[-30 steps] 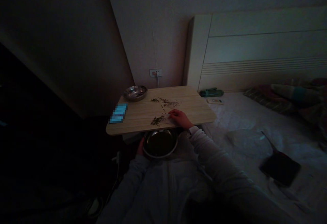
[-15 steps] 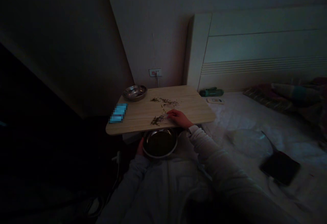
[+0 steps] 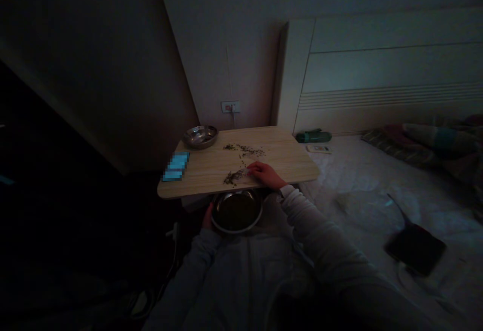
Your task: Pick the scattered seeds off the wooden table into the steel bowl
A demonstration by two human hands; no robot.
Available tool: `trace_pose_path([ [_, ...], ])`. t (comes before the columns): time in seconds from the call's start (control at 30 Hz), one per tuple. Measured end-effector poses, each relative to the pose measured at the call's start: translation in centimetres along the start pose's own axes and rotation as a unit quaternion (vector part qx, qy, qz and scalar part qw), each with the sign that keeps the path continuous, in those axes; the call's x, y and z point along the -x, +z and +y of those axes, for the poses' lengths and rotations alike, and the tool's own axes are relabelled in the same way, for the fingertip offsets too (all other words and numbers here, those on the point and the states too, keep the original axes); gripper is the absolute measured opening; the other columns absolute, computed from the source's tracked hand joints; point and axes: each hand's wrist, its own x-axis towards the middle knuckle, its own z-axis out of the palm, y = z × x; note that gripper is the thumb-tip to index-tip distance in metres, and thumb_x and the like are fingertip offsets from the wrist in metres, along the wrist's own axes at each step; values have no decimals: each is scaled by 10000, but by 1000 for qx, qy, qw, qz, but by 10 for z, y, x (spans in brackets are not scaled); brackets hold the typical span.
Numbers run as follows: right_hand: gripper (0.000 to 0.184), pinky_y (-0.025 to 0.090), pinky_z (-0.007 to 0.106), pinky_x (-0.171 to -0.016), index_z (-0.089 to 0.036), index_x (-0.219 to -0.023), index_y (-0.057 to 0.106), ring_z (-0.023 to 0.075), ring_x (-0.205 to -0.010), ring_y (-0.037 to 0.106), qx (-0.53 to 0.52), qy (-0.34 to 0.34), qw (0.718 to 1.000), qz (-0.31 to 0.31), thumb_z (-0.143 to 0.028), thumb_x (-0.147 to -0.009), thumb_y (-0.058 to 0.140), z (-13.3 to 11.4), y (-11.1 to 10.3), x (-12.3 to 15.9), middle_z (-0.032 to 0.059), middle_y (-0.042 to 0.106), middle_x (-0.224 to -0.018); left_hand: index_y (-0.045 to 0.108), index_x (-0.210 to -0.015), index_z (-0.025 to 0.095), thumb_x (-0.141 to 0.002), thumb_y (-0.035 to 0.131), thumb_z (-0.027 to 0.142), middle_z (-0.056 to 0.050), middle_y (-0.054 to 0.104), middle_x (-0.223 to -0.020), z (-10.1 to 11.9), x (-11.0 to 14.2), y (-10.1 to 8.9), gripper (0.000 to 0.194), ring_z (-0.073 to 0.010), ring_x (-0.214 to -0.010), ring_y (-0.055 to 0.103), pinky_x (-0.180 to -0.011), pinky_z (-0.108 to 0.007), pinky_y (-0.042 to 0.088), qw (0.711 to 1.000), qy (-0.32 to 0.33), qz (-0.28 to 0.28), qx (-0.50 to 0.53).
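My left hand (image 3: 207,217) grips the left side of a shiny metal bowl (image 3: 258,218), held just below the near edge of the small wooden table (image 3: 204,170). The inside of this bowl is dark, and its contents are hard to make out. My right hand (image 3: 265,174) rests low over the tabletop with its fingers bent and drawn together. Its fingertips touch the right end of a small pile of dark green grains (image 3: 231,177), which look like mung beans. Whatever is between those fingers is too small to tell. More scattered grains (image 3: 245,150) lie farther back.
A second metal bowl (image 3: 200,137) stands at the table's back left corner, behind a blurred-out phone-like screen (image 3: 175,166). On the bed to the right lie a green bottle (image 3: 314,136), a pale remote (image 3: 319,149) and a dark flat object (image 3: 416,248). A wall socket (image 3: 230,106) holds a plug.
The view has shifted very slightly. Both hands and the bowl stay in nearly the same places.
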Motion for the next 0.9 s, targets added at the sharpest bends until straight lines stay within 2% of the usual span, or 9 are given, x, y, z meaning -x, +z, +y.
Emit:
trace_pose_path([
  [0.23,181,440,266,-731,-164,-882,628,121,-719,600,10,6,1000,20,-175,-719,549,-1,1,-1,3,681,-757,453,-1268,118,-790,453,408,-104,710,-940,-1,-7,-8,559,-247,-901,643,-910,-391,416,1000,-7,-11,9],
  [0.6,180,438,269,-730,-156,-874,619,120,-701,597,3,9,1000,25,-161,-720,527,-6,-1,1,5,683,-733,437,-1282,85,-829,401,383,-70,715,-738,0,5,5,543,-227,-751,662,-866,-384,443,1000,1,22,-6],
  [0.9,196,440,267,-683,-161,-875,622,122,-666,578,-6,25,1000,10,-206,-702,543,-3,0,0,3,674,-737,432,-1284,58,-822,412,385,-116,720,-789,-2,3,3,566,-253,-815,657,-892,-412,423,1000,-7,-11,19],
])
